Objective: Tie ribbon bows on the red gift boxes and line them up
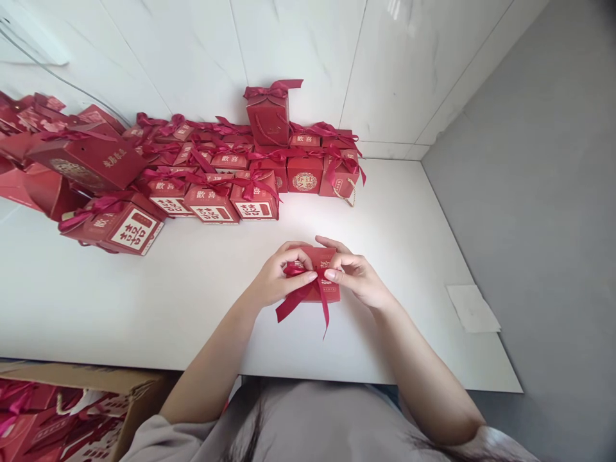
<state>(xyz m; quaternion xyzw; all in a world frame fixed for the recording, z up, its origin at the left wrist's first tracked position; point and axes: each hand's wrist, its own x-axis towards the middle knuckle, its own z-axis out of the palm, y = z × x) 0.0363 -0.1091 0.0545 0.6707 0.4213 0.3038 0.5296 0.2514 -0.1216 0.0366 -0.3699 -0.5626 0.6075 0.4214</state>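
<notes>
A small red gift box (328, 292) with pale lettering sits on the white table in front of me. Across its top lies a dark red ribbon (293, 303), its two tails hanging over the near side. My left hand (282, 276) pinches the ribbon between thumb and index finger at the middle of the box. Close beside it, my right hand (359, 279) also has thumb and index finger closed on the ribbon, near its knot. The fingers partly cover the knot, so its exact form is hidden.
Rows of ribbon-tied red gift boxes (257, 210) stand along the tiled wall, more piled at left. One taller box (268, 120) rests on top. A cardboard carton (137, 385) of red boxes is at lower left. White paper (474, 309) lies at the table's right edge.
</notes>
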